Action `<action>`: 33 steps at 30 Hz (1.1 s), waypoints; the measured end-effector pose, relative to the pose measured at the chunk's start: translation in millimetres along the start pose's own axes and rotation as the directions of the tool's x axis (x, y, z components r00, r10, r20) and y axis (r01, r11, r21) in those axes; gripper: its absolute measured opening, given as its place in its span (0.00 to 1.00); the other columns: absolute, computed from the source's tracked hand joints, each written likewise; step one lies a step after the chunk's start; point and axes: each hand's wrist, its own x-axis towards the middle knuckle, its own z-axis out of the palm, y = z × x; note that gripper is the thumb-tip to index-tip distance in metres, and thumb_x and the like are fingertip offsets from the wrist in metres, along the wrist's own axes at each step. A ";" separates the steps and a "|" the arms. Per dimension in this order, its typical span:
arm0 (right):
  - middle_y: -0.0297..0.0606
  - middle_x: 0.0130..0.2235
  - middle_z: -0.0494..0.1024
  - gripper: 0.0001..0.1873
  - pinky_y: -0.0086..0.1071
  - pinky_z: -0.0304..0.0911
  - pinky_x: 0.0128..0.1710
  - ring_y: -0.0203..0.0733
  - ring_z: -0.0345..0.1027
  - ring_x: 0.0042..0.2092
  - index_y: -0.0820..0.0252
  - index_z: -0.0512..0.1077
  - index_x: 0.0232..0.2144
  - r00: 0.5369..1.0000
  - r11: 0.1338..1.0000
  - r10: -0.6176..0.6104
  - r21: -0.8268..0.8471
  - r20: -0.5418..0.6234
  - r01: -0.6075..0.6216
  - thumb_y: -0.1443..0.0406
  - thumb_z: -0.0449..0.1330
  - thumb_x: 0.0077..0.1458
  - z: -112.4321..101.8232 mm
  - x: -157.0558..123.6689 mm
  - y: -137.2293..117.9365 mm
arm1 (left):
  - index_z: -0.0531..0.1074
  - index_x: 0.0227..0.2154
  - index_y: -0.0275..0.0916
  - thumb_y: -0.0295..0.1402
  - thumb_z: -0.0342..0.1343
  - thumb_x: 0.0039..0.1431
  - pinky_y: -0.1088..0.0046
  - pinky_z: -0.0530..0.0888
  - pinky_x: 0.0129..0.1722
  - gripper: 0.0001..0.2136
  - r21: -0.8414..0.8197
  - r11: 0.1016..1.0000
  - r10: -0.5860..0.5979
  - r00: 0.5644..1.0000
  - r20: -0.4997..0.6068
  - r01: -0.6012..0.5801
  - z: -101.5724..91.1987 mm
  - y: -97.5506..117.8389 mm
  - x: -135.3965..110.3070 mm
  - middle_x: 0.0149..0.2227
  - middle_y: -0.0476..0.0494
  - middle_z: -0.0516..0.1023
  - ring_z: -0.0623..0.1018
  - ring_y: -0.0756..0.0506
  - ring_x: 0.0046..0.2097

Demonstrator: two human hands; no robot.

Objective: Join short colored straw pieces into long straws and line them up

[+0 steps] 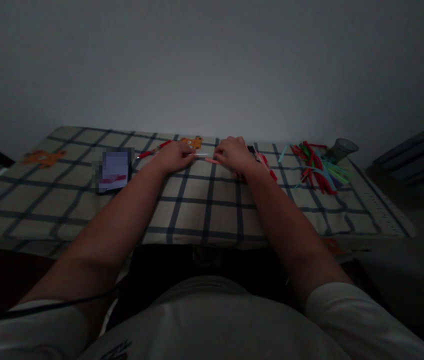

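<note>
A thin white strip (204,154) stretches between my two hands, just above or on the checked tablecloth. Its left end is pinched in the fingers of my left hand (176,157). At the other end, the fingers of my right hand (233,153) close on it. A short pink piece (212,161) lies just below the strip, by my right fingertips; whether that hand touches it I cannot tell. Red pens (145,155) lie beyond my left wrist. Partly hidden behind my right hand and wrist are red, pink and black items (264,162).
On the left of the checked tablecloth (189,210) lies a phone or tablet (114,170) with a lit, blurred screen. A pile of coloured strips (319,170) lies to the right, beside a clear glass (342,148). A grey wall (212,70) rises behind the table.
</note>
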 end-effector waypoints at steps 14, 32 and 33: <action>0.44 0.48 0.92 0.13 0.42 0.64 0.57 0.49 0.80 0.51 0.57 0.93 0.45 0.963 0.987 -0.112 0.141 0.246 0.078 0.62 0.67 0.74 8.6 1.7 -7.1 | 0.91 0.59 0.42 0.49 0.54 0.77 0.60 0.78 0.52 0.25 -0.014 0.986 -0.165 0.985 -0.038 0.165 -2.2 -2.4 1.2 0.55 0.37 0.93 0.87 0.33 0.55; 0.56 0.68 0.83 0.24 0.55 0.61 0.68 0.66 0.71 0.71 0.60 0.88 0.63 0.984 0.997 -0.052 -0.055 0.172 0.062 0.52 0.60 0.84 7.8 -4.0 -14.5 | 0.90 0.62 0.39 0.47 0.53 0.77 0.59 0.78 0.57 0.26 0.000 0.981 -0.192 0.981 -0.020 0.192 -7.3 5.3 -0.5 0.60 0.34 0.92 0.86 0.32 0.60; 0.56 0.67 0.84 0.26 0.55 0.60 0.69 0.66 0.71 0.71 0.61 0.88 0.61 0.983 0.996 -0.053 -0.066 0.174 0.065 0.51 0.58 0.85 9.1 -3.6 -15.0 | 0.90 0.62 0.38 0.47 0.53 0.77 0.59 0.78 0.56 0.27 0.004 0.980 -0.200 0.980 -0.016 0.200 -7.9 6.1 -0.7 0.60 0.34 0.92 0.86 0.32 0.59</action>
